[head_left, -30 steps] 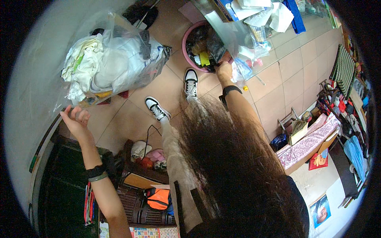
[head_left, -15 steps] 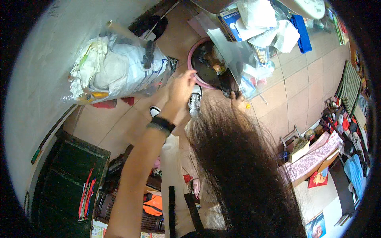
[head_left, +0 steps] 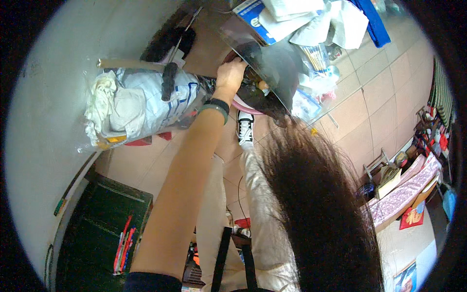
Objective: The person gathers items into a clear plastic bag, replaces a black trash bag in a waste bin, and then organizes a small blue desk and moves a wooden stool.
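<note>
My left hand (head_left: 230, 76) reaches to the far left rim of a round pink bin (head_left: 242, 107) lined with a black plastic bag (head_left: 258, 100). Its fingers curl closed on the bag's edge, the tips partly out of sight. Inside the bag lies some rubbish, with a small pale brown piece (head_left: 263, 85) on top. On the near right side, the gathered black bag runs toward the place where long dark hair hangs down. Behind that hair my right hand is almost wholly hidden, and its fingers cannot be made out.
A clear-topped table (head_left: 311, 58) with papers, a blue box (head_left: 253, 19) and cotton swabs overhangs the bin. To the left stands a stuffed clear bag (head_left: 141, 104). My shoe (head_left: 245, 127) is just below the bin. A dark green cabinet (head_left: 102, 228) sits lower left.
My left hand has moved up and right from beside the bin onto the bag at its rim. My right hand, visible earlier at the bag's near edge, is now covered by hair.
</note>
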A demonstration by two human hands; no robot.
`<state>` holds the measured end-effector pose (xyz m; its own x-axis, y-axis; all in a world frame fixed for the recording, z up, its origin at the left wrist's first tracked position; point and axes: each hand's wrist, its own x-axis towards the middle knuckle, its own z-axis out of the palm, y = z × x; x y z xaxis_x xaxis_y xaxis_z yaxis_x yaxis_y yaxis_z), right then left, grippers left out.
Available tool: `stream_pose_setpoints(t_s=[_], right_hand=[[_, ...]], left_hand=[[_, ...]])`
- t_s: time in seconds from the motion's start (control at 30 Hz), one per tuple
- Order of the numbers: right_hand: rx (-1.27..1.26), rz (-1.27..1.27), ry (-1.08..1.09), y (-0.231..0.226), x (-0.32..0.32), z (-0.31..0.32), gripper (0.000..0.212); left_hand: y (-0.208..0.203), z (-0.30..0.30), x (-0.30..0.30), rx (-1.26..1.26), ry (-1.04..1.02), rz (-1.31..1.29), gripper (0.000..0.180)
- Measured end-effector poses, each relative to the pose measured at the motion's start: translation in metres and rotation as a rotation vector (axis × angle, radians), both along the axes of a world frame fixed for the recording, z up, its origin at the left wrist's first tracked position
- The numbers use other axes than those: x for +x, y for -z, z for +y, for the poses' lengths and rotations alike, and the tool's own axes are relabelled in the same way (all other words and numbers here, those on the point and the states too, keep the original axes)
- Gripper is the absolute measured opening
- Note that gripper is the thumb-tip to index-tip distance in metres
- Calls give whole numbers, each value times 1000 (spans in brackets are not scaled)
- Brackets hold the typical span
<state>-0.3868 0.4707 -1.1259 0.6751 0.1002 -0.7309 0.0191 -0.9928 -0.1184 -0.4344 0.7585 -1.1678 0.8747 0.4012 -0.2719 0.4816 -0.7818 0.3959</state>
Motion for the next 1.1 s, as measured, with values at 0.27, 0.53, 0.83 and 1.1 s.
stream_pose_setpoints(t_s=[0.27,0.53,0.83,1.1], right_hand=[[504,-28,417,-16,-25,30,31],[576,-268,300,-34,-82,14,23],[730,-481,-227,-67,-95,48,17],[924,18,-620,-128,-70,114,16]], left_hand=[[-50,-7,-54,-901,-615,-672,7],[-103,-15,-122,-808,-642,-630,5],[-162,-68,-133,-755,-236,-508,5],[-178,-45,-141,-793,-192,-509,4]])
